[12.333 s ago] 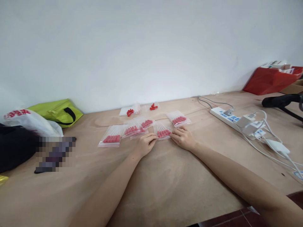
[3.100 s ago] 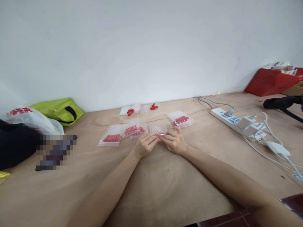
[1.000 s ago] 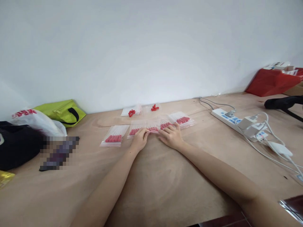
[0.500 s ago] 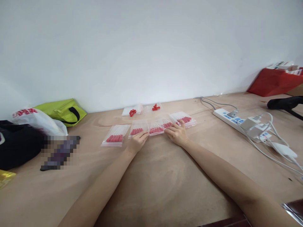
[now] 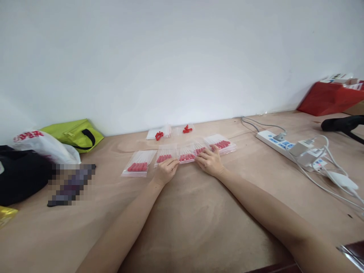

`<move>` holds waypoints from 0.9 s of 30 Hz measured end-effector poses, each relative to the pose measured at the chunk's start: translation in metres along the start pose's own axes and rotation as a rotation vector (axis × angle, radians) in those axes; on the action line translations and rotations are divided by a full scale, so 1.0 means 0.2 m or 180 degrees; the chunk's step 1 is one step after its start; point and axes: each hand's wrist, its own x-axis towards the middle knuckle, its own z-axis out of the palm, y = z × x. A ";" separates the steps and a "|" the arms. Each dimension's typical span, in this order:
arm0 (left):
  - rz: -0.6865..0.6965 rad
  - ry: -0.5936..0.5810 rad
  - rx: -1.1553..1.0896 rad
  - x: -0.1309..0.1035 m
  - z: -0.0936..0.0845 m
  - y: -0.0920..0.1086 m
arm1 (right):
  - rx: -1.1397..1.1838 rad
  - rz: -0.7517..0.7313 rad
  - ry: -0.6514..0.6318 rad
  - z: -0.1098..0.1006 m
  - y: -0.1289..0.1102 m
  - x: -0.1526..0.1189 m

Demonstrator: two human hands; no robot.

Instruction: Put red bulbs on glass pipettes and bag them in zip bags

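A row of clear zip bags lies on the table, each with several red-handled thin sticks inside. My left hand [image 5: 166, 171] pinches the lower left corner of the middle zip bag [image 5: 186, 157], its fingers closed together. At the same bag's lower right corner, my right hand [image 5: 211, 162] has its fingertips closed, and its fingers partly cover the neighbouring bag [image 5: 200, 148]. One bag [image 5: 165, 155] lies just beyond my left fingers, and another [image 5: 138, 163] lies apart at the far left. Past my right hand is a bag on a small stack [image 5: 222, 143].
Loose red pieces [image 5: 159, 135] and more bags lie near the wall. To the right are a white power strip [image 5: 274, 142] with chargers and cables, and a red bag [image 5: 327, 96]. A green bag [image 5: 82, 129], a white plastic bag [image 5: 54, 146] and a black item [image 5: 22, 172] stand left.
My right hand has shifted slightly left with the middle bag's right side. My left hand stays nearly in place.
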 end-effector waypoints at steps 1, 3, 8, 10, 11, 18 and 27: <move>-0.0035 -0.0019 -0.0001 0.00 0.00 0.00 | 0.0007 -0.0013 -0.0012 0.00 -0.01 0.00; -0.0018 0.0000 -0.0010 0.01 0.01 0.01 | 0.0030 -0.0019 -0.0021 0.01 -0.02 0.01; 0.0221 -0.0102 -0.0048 0.04 0.01 0.01 | 0.0071 -0.0022 -0.0060 0.02 -0.03 0.01; 0.0234 -0.0134 -0.0056 0.05 0.01 0.01 | 0.0053 -0.0030 -0.0058 0.02 -0.02 0.01; 0.0211 -0.0119 -0.0059 0.05 0.01 0.01 | 0.0042 -0.0034 -0.0032 0.02 -0.03 0.01; 0.0109 -0.0221 -0.0117 0.04 0.01 0.02 | -0.0012 -0.0218 0.0067 0.05 -0.11 0.07; 0.0048 -0.0186 -0.0051 0.03 0.00 0.02 | -0.0143 -0.0531 0.0196 0.07 -0.14 0.10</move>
